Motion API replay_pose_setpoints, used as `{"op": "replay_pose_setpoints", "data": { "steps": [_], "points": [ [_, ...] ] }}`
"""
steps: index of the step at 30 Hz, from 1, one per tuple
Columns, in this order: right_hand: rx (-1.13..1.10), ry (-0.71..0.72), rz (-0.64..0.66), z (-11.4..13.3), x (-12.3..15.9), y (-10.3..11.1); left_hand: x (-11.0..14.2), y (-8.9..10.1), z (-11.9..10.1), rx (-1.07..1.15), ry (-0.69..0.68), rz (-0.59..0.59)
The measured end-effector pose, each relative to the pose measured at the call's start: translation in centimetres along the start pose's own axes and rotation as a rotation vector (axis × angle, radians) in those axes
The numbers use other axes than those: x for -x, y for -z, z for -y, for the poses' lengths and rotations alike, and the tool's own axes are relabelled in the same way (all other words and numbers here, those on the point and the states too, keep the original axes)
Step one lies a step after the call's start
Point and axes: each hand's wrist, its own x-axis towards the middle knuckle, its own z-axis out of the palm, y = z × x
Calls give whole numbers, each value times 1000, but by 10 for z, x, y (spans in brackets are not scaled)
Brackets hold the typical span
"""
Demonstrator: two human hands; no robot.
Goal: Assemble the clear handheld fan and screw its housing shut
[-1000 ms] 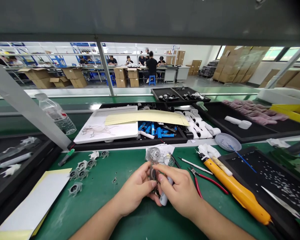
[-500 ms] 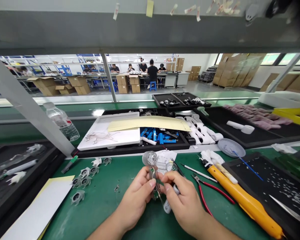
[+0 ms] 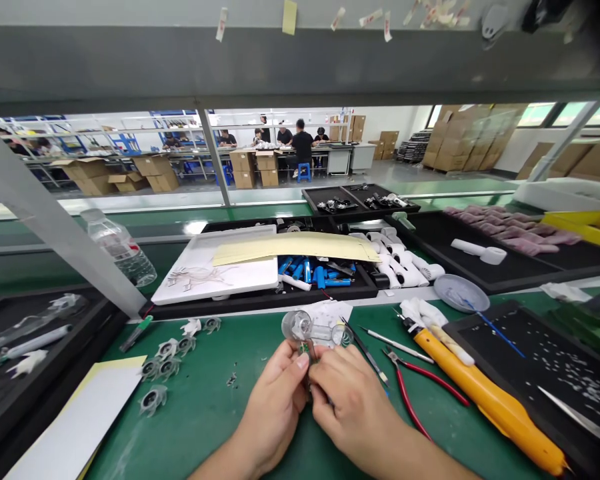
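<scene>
My left hand [image 3: 276, 399] is closed round a narrow part with a small green circuit board [image 3: 304, 347] at its far end. Pressed against the near side of this part are the curled fingers of my right hand [image 3: 354, 395], which hide what is between them. Just beyond my fingertips is a clear plastic shell with a round cup [image 3: 297, 325] and a smaller ring [image 3: 343, 335], over a paper slip. Tweezers [image 3: 367, 353] lie past my right hand, beside red-handled pliers [image 3: 403, 380] and a metal pen-like tool [image 3: 396, 344].
Several clear fan wheels [image 3: 153, 399] and a marker [image 3: 136, 333] lie left, near white paper [image 3: 80, 413]. A yellow electric screwdriver [image 3: 490, 399] and a black mat [image 3: 555, 373] with tiny pieces are right. Ahead, a white tray [image 3: 220, 267] rests above blue cells [image 3: 320, 275]; a post [image 3: 65, 220] stands left.
My right hand has moved in against the held part, its fingers curling over it. The grey-white piece under my right hand is out of sight. The camera has shifted slightly.
</scene>
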Motion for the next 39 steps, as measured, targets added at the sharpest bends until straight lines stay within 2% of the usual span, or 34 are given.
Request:
{"op": "replay_pose_setpoints", "data": {
  "steps": [8,15,23,28,30,31,35,37,39],
  "points": [
    [59,106,-3,5,0,-2,0,-3,-2,-71,22,-133],
    [171,263,-109,14,0,-1,1,-4,-21,10,-23,-208],
    [147,130,0,16,1,7,4,-6,-19,41,-31,-161],
    [216,82,154,12,5,11,4,-5,-19,-10,-20,-149],
    [59,-12,227,10,3,14,2,-3,-19,-48,-9,-118],
    [-56,-122,257,9,1,16,1,-2,-19,-63,-4,-101],
    [-546,-693,266,3,-10,23,-1,0,-18,-98,12,-70],
    [-766,-796,228,1,-14,24,-2,1,-16,-112,45,-59],
    [-838,-765,212,1,-15,25,-1,2,-13,-129,81,-57]
  ]
}}
